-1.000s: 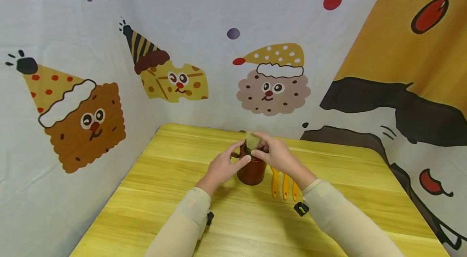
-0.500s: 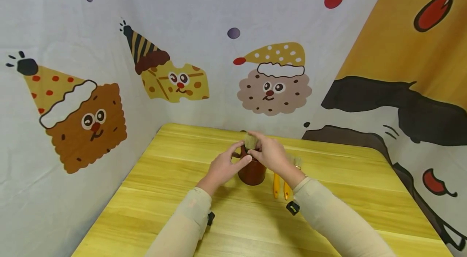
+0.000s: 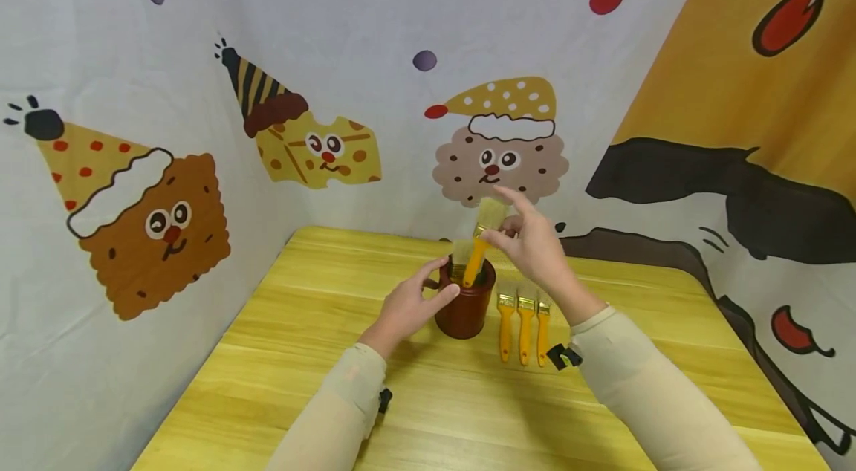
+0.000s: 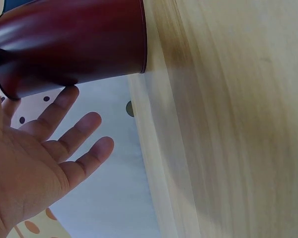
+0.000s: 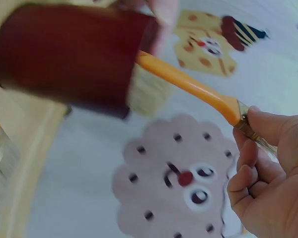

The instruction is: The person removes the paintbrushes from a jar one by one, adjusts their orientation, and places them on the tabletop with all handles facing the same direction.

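Observation:
A dark red cylindrical cup (image 3: pixel 463 311) stands upright on the table. Around its near left side rests my left hand (image 3: pixel 409 305), thumb and index finger holding it near the rim; the left wrist view shows the other fingers spread loosely. Above the cup, my right hand (image 3: pixel 531 241) pinches a paintbrush (image 3: pixel 475 259) by its metal band. That brush is tilted, bristles up, and its orange handle's end reaches into the cup's mouth. A second paintbrush (image 3: pixel 461 253) stands in the cup with its pale bristles showing; its handle is hidden.
To the right of the cup, three orange-handled paintbrushes (image 3: pixel 525 326) lie side by side, bristles away from me. The wooden table (image 3: pixel 321 293) meets a white cloth backdrop (image 3: pixel 361 33) with cartoon prints just behind the cup.
My right hand has risen from the cup's mouth, up and to the right, with a paintbrush whose handle now shows. The left hand and the cup have stayed in place.

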Available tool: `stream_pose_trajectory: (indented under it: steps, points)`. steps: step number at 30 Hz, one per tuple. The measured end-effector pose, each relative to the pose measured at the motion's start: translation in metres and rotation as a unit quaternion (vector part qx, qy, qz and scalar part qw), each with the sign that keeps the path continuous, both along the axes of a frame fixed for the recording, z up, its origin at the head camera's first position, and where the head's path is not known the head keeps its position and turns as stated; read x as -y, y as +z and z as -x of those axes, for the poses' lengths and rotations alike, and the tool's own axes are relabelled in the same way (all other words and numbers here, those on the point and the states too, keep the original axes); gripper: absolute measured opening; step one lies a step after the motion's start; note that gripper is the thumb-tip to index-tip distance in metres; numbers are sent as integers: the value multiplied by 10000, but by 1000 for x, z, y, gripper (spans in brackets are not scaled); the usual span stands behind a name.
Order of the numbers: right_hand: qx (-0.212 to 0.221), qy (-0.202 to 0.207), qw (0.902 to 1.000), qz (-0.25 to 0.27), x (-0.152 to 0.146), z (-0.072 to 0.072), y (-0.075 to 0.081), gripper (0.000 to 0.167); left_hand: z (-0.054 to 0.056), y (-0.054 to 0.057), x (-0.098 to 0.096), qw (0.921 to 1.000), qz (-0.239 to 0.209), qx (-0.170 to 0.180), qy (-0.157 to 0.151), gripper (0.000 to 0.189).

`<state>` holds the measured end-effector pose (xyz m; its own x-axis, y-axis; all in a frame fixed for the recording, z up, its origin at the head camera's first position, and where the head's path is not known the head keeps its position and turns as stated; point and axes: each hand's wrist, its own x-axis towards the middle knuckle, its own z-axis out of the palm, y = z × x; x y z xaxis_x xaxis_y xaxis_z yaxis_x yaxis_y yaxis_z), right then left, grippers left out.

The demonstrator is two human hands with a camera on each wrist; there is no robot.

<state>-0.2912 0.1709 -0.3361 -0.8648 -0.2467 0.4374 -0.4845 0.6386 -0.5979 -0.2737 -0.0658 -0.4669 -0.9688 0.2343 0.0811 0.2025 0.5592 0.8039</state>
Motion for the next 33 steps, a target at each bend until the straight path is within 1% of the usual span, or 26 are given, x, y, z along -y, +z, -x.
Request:
stream_pose_trajectory:
  steps: [2,5,9,11,13,17,20,26,30,33]
  points:
    - [-144,-192,9997,111,-10,-1,11,75,-1,0,1,10000,9,-16,11,67]
    - [-205,-433,9979,438,-27,-3,22,72,-2,0,1,10000,-2,-56,-13,66]
    - [-221,-619,9945,821,-48,-3,30,71,-2,0,2,9999,12,-99,-13,66]
    - [-229,-679,9937,867,-57,-4,30,71,-2,0,2,10000,31,-81,11,67]
    - [-237,-719,9939,805,-65,-4,28,70,-2,0,2,10000,45,-59,28,68]
    - [-227,-826,9945,601,-77,-6,19,65,-2,-1,2,10000,63,-48,23,68]
    - [-144,-911,9945,487,-83,-7,13,63,-1,-1,2,10000,63,-62,9,68]
    - [109,-1110,9934,257,-98,-8,0,65,0,-1,1,10000,47,-78,8,68]
    - [291,-1272,9914,95,-111,-7,-12,65,0,-1,0,9999,86,-100,11,69]
    - [540,-1397,9887,-13,-122,-4,-23,65,0,0,0,9999,92,-89,37,69]
